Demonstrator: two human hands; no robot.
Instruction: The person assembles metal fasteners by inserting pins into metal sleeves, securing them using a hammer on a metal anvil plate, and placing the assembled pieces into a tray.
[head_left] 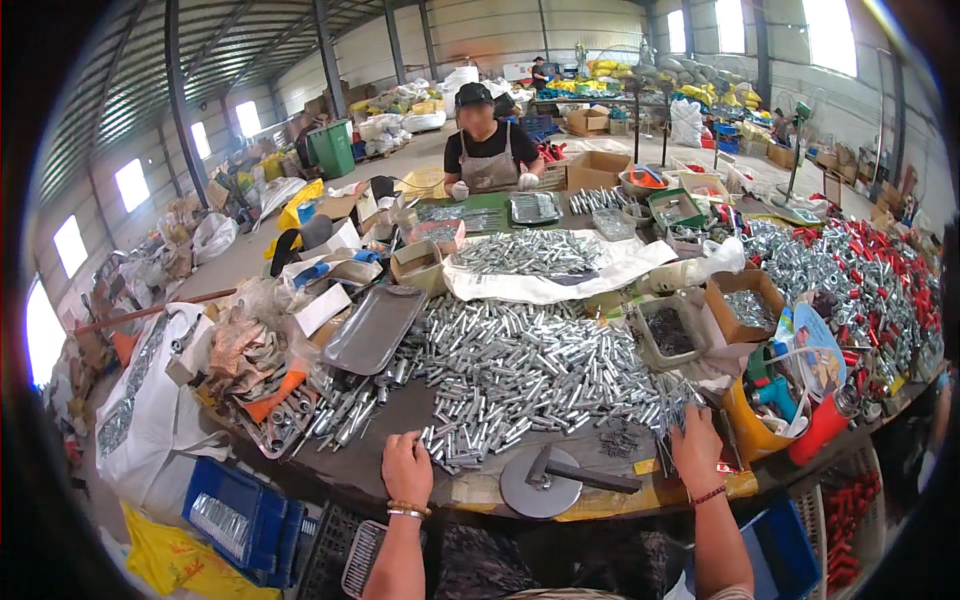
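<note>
A wide heap of silver metal tubes and pins (530,370) covers the middle of the workbench. My left hand (407,470) rests at the heap's near left edge with its fingers curled in; what they may hold is hidden. At the heap's right edge my right hand (697,450) has its fingers bent down among the metal pieces, and I cannot make out what is between them. Between my hands, a hammer (590,478) with a dark handle lies across a round grey metal disc (525,492). Small dark pins (619,440) lie just behind it.
To the left are a grey tray (375,330) and a pile of used gloves (255,365). A yellow tub (755,425) with tools and a red bottle (825,425) stand at right. Red and silver hardware (850,290) is heaped beyond. Across the bench sits a co-worker (490,150) in an apron.
</note>
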